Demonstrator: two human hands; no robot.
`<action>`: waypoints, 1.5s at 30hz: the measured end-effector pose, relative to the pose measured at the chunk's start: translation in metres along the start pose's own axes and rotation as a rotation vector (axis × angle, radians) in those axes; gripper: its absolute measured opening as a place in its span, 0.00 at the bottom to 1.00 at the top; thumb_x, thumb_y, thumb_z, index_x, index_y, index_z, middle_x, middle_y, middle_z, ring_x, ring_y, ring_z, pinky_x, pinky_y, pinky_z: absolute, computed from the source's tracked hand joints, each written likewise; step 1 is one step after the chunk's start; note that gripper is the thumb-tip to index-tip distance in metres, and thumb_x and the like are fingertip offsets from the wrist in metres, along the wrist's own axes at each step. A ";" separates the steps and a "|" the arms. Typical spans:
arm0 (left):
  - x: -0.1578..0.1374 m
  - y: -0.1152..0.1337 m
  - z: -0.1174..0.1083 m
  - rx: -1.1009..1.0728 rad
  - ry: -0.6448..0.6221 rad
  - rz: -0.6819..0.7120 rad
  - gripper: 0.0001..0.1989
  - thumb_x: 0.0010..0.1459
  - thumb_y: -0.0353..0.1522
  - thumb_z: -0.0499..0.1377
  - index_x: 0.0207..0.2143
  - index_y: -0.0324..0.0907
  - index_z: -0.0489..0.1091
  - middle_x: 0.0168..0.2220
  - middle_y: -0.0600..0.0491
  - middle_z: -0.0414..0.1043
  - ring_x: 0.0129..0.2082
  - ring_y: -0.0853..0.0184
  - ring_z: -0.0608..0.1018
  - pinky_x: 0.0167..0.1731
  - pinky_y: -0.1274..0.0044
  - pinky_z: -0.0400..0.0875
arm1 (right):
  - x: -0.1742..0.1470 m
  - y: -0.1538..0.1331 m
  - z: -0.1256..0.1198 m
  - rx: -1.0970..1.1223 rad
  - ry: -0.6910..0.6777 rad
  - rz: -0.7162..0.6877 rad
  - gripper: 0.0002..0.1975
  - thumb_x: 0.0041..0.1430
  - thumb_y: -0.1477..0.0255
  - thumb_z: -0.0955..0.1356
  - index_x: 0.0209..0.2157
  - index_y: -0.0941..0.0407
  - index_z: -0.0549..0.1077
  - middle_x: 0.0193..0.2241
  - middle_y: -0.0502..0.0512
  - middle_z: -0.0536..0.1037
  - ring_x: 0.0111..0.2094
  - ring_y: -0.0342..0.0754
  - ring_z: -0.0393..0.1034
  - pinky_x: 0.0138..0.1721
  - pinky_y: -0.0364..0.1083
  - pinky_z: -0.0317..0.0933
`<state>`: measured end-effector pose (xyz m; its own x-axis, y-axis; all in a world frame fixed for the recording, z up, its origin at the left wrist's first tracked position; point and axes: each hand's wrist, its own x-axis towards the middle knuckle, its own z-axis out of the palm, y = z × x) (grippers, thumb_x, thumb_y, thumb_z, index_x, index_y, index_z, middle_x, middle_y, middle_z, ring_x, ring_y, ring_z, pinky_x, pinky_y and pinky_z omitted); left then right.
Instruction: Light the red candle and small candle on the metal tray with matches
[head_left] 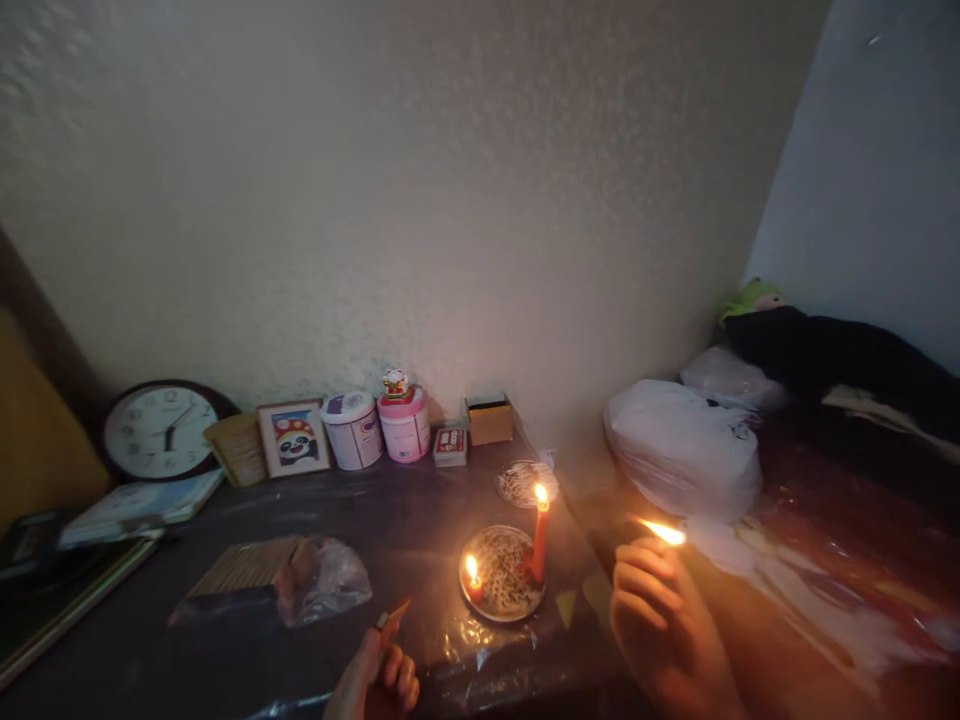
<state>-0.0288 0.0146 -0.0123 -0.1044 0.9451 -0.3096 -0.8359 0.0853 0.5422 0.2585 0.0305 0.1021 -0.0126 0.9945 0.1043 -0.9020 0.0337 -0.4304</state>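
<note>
Your right hand (660, 620) is curled into a loose fist, fingers closed around a thin stick (664, 533) that burns with a bright flame at its tip. The stick points up and to the right, just beside the white plastic bag (679, 445) and a short way right of the round metal dish (501, 575). Your left hand (382, 680) sits low at the bottom edge, thumb and fingers pinched shut on a small orange lighter (393, 622) that sticks up and to the right out of the grip.

The dish rests on the dark, plastic-covered table (360, 540) between your two hands. A tall red candle (539, 545) stands lit at its right rim, and a short candle stub (473, 580) burns at its left side. A second, smaller dish (521, 482) lies just behind the tall candle.

To the left on the table lies a clear plastic packet (300, 580) holding a bundle of thin sticks. Against the wall stand a round clock (160, 430), a framed panda picture (295, 437), a white tub (352, 430), a pink tub (405, 423) with a small figure on top, a small red box (450, 446) and a brown box (489, 420).
</note>
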 end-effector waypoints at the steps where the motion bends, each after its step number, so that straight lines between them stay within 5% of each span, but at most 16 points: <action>1: -0.004 -0.001 0.006 0.001 0.030 0.030 0.18 0.30 0.42 0.74 0.18 0.41 0.74 0.12 0.60 0.61 0.14 0.74 0.63 0.14 0.80 0.59 | -0.002 -0.003 -0.004 -0.196 0.009 -0.059 0.11 0.61 0.70 0.64 0.24 0.54 0.65 0.17 0.39 0.64 0.14 0.32 0.55 0.15 0.29 0.53; 5: -0.017 -0.003 0.030 0.028 0.114 0.142 0.23 0.26 0.43 0.74 0.26 0.39 0.78 0.12 0.61 0.59 0.14 0.75 0.61 0.12 0.81 0.58 | -0.004 0.008 -0.023 -1.297 0.030 -0.193 0.19 0.58 0.60 0.61 0.18 0.52 0.68 0.14 0.44 0.70 0.16 0.38 0.60 0.15 0.35 0.58; 7: -0.019 -0.003 0.035 0.039 0.125 0.181 0.26 0.26 0.43 0.74 0.30 0.38 0.79 0.12 0.61 0.59 0.14 0.75 0.62 0.12 0.82 0.57 | -0.003 0.019 -0.031 -1.472 0.057 -0.152 0.15 0.51 0.62 0.67 0.16 0.54 0.71 0.14 0.46 0.71 0.19 0.41 0.65 0.19 0.38 0.60; 14: -0.012 -0.002 0.028 0.038 0.104 0.198 0.27 0.26 0.44 0.74 0.30 0.38 0.79 0.11 0.63 0.58 0.12 0.77 0.61 0.11 0.82 0.57 | 0.002 0.010 -0.037 -1.128 0.072 -0.029 0.19 0.50 0.53 0.68 0.19 0.53 0.69 0.13 0.44 0.63 0.14 0.39 0.53 0.15 0.40 0.49; 18: -0.013 -0.002 0.033 0.020 0.110 0.199 0.28 0.25 0.44 0.74 0.31 0.38 0.79 0.11 0.63 0.57 0.12 0.77 0.60 0.10 0.82 0.57 | 0.004 0.021 -0.040 -1.214 0.067 0.012 0.16 0.41 0.59 0.74 0.16 0.55 0.71 0.12 0.45 0.66 0.15 0.40 0.59 0.16 0.40 0.49; 22: -0.018 -0.001 0.035 0.034 0.128 0.191 0.26 0.26 0.45 0.74 0.29 0.38 0.78 0.12 0.62 0.58 0.13 0.77 0.61 0.12 0.82 0.58 | 0.002 0.025 -0.040 -1.161 0.090 0.107 0.16 0.46 0.56 0.71 0.20 0.55 0.72 0.12 0.44 0.65 0.14 0.39 0.57 0.16 0.40 0.51; 25: -0.018 -0.002 0.032 0.038 0.094 0.185 0.25 0.29 0.45 0.73 0.30 0.39 0.78 0.12 0.62 0.58 0.13 0.76 0.62 0.12 0.82 0.58 | 0.001 0.021 -0.040 -1.136 0.101 0.030 0.16 0.47 0.54 0.69 0.22 0.53 0.72 0.16 0.47 0.69 0.17 0.42 0.61 0.19 0.41 0.58; 30: -0.015 -0.002 0.031 0.023 0.087 0.211 0.25 0.27 0.44 0.74 0.29 0.39 0.78 0.12 0.62 0.58 0.13 0.76 0.61 0.11 0.82 0.57 | -0.006 0.038 -0.030 -1.274 0.025 0.061 0.16 0.43 0.60 0.74 0.16 0.55 0.70 0.12 0.45 0.66 0.15 0.39 0.57 0.17 0.39 0.50; 35: -0.018 0.000 0.034 0.057 0.082 0.201 0.26 0.29 0.45 0.73 0.32 0.39 0.78 0.12 0.63 0.58 0.13 0.76 0.61 0.12 0.82 0.58 | -0.009 0.033 -0.020 -1.088 0.074 0.114 0.21 0.49 0.52 0.68 0.17 0.54 0.67 0.12 0.45 0.63 0.14 0.39 0.56 0.17 0.40 0.54; 40: -0.018 -0.001 0.034 0.037 0.113 0.167 0.27 0.27 0.45 0.73 0.31 0.39 0.78 0.12 0.63 0.57 0.14 0.76 0.60 0.12 0.82 0.57 | -0.008 0.040 -0.021 -1.274 0.103 0.037 0.14 0.44 0.58 0.72 0.21 0.55 0.73 0.15 0.47 0.69 0.18 0.42 0.62 0.19 0.40 0.55; 45: -0.015 -0.002 0.030 0.021 0.088 0.164 0.27 0.29 0.44 0.73 0.32 0.38 0.78 0.12 0.62 0.58 0.13 0.77 0.61 0.12 0.82 0.57 | -0.007 0.049 -0.020 -0.932 0.156 0.220 0.22 0.43 0.50 0.70 0.18 0.54 0.65 0.13 0.41 0.58 0.14 0.37 0.50 0.17 0.39 0.48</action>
<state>-0.0097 0.0100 0.0150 -0.2853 0.9160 -0.2822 -0.7924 -0.0598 0.6071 0.2225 0.0273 0.0623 -0.0222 0.9877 -0.1549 -0.1812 -0.1563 -0.9709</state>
